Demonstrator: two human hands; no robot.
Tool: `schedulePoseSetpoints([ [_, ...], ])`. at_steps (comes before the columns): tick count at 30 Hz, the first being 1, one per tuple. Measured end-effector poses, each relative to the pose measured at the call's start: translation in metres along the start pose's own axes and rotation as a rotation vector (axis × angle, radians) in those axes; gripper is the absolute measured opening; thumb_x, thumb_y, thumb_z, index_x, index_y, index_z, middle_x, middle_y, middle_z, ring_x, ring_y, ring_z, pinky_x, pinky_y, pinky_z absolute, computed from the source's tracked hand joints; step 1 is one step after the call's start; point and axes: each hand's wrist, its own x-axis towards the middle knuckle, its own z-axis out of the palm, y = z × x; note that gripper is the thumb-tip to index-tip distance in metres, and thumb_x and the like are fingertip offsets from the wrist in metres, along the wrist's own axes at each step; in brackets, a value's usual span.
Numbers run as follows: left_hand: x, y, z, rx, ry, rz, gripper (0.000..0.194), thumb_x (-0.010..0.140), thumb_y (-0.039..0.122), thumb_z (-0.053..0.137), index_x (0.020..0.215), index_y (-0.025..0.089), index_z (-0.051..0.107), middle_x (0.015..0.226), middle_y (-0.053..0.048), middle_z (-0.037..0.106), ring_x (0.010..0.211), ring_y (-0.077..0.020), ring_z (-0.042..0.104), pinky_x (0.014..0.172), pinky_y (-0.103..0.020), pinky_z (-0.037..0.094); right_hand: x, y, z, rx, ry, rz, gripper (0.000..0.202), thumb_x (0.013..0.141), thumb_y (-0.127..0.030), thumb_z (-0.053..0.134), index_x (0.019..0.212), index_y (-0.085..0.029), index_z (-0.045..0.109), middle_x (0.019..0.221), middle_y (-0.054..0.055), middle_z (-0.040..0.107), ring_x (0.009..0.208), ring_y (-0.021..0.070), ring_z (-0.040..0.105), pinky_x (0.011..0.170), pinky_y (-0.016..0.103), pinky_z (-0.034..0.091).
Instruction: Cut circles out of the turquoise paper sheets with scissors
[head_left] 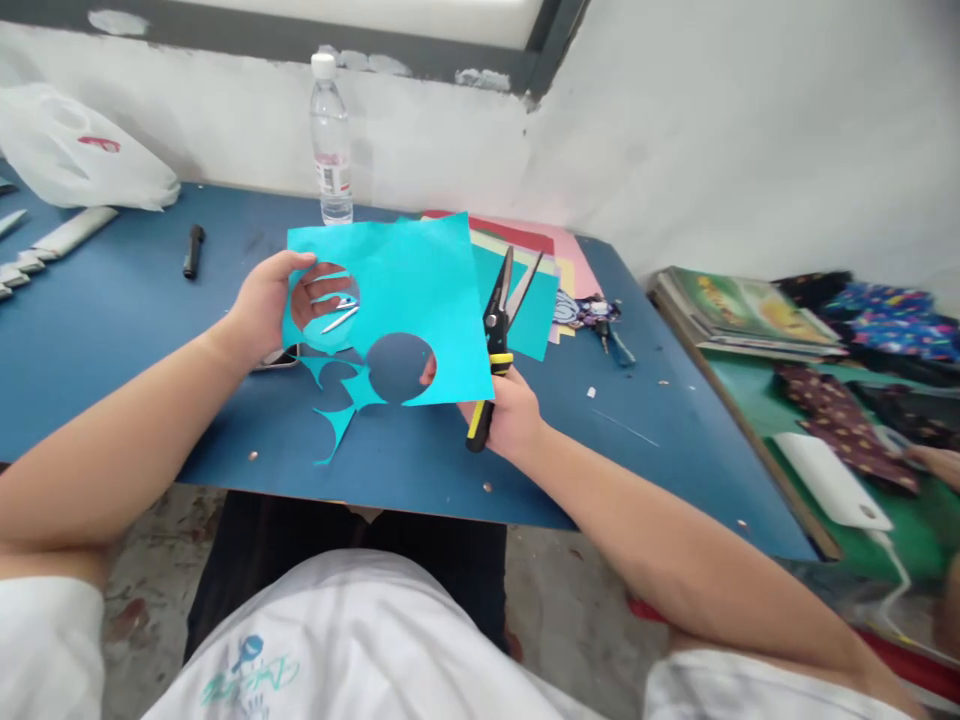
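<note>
A sheet of turquoise paper [420,280] is held up over the table, with round holes cut in it and ragged strips hanging from its lower left. My left hand [262,300] grips its left edge, thumb in front and fingers showing through a hole. At the lower right corner, my right hand [516,415] is closed round the scissors [496,335], which have black and yellow handles. Their blades point up and stand apart beside the sheet's right edge. Some right fingers are hidden behind the paper. A phone-like object [277,358] lies partly covered below my left hand.
On the blue table [645,500] stand a water bottle [331,150] and a white plastic bag [90,150]. A black marker [193,252] lies at left, coloured paper sheets [536,310] behind the scissors. Another person's hand [936,465] is at the green table by a white power bank [832,480].
</note>
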Motion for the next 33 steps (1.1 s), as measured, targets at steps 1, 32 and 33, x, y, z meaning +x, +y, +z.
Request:
schedulePoseSetpoints([
  [1, 0.000, -0.005, 0.001, -0.006, 0.001, -0.016, 0.046, 0.113, 0.047, 0.082, 0.146, 0.018, 0.072, 0.147, -0.014, 0.074, 0.127, -0.0318, 0.077, 0.108, -0.054, 0.072, 0.001, -0.002, 0.002, 0.041, -0.027, 0.026, 0.016, 0.066, -0.037, 0.073, 0.079, -0.032, 0.066, 0.072, 0.002, 0.072, 0.079, 0.0339, 0.076, 0.081, 0.055, 0.065],
  [32, -0.062, -0.024, 0.012, -0.148, -0.223, 0.104, 0.036, 0.112, 0.052, 0.081, 0.135, 0.024, 0.077, 0.146, -0.013, 0.076, 0.132, -0.0329, 0.075, 0.113, -0.053, 0.070, 0.037, -0.018, 0.051, 0.544, -0.268, 0.243, 0.044, 0.058, -0.028, 0.078, 0.101, -0.036, 0.075, 0.098, 0.003, 0.088, 0.105, 0.0422, 0.084, 0.111, 0.071, 0.061],
  [33, -0.060, -0.028, 0.009, -0.125, -0.248, 0.095, 0.037, 0.112, 0.052, 0.081, 0.137, 0.024, 0.076, 0.146, -0.013, 0.076, 0.132, -0.0329, 0.075, 0.112, -0.053, 0.070, 0.042, -0.020, 0.045, 0.549, -0.268, 0.231, 0.044, 0.060, -0.028, 0.078, 0.103, -0.036, 0.074, 0.098, 0.003, 0.088, 0.104, 0.0408, 0.083, 0.110, 0.070, 0.062],
])
